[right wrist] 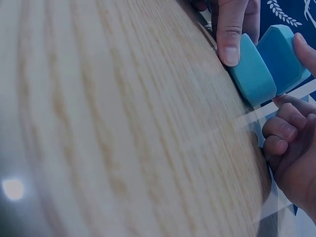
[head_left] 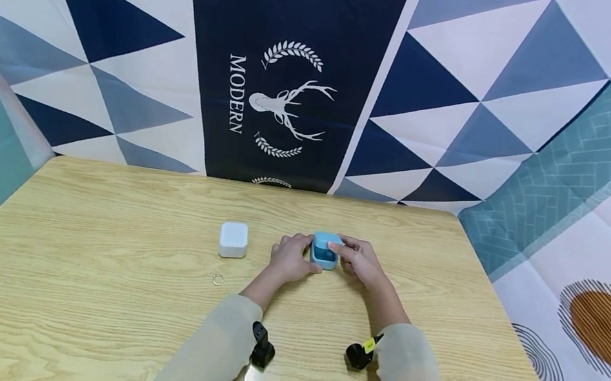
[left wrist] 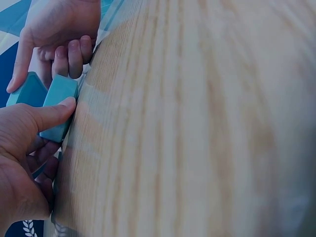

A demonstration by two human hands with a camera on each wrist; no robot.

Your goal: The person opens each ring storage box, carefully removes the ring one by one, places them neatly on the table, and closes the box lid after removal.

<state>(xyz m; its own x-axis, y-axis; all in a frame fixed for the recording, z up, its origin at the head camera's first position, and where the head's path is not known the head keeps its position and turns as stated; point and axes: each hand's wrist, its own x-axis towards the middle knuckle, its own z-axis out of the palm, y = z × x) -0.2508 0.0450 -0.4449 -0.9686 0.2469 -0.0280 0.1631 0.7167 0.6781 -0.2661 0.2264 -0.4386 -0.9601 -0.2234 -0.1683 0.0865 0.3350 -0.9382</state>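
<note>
A small blue jewelry box [head_left: 323, 262] stands on the table with its hinged lid [right wrist: 284, 52] raised and its darker inside showing. My left hand [head_left: 290, 259] grips the lower half from the left, thumb [left wrist: 61, 109] on its front and fingers partly hidden behind. From the right, my right hand [head_left: 361, 263] holds the lid between thumb and index finger, its other fingers curled below in the right wrist view. A white box [head_left: 233, 239] with rounded corners sits to the left of my left hand. In front of it lies a thin ring [head_left: 218, 280].
The wooden table [head_left: 92, 291] ends just beyond the boxes, at a patterned cloth [head_left: 273, 166] hanging behind. Each wrist wears a small black camera, the left wrist camera [head_left: 263, 346] close above the tabletop.
</note>
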